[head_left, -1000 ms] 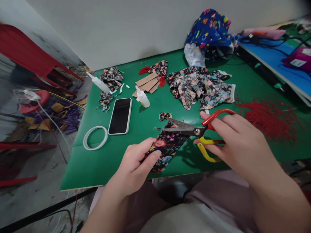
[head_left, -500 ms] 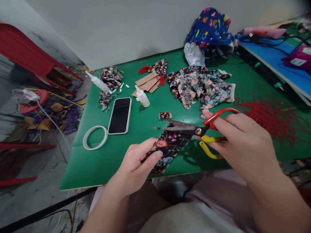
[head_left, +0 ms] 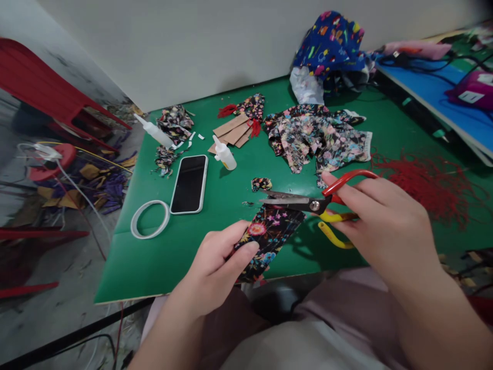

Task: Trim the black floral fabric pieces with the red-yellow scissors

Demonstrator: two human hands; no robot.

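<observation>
My left hand [head_left: 221,264] pinches a folded strip of black floral fabric [head_left: 271,234] between thumb and fingers, near the table's front edge. My right hand [head_left: 379,221] is closed round a pair of scissors [head_left: 315,205] with one red and one yellow handle. The blades point left, slightly parted, at the fabric's upper end. Just beyond the blade tips lies a small floral fabric scrap [head_left: 261,184]. Farther back a heap of floral fabric pieces [head_left: 308,136] rests on the green table [head_left: 185,252].
A phone [head_left: 189,184] and a white tape ring [head_left: 150,219] lie at left. Two glue bottles [head_left: 225,155] stand or lean beyond them, near brown card pieces [head_left: 234,132]. Red threads [head_left: 427,187] spread at right. A blue patterned cloth [head_left: 332,46] sits against the wall.
The scissors' blades have moved slightly away from the fabric's end, which now shows a clearer upper edge. Both hands stay nearly in place, with the view shifting slightly.
</observation>
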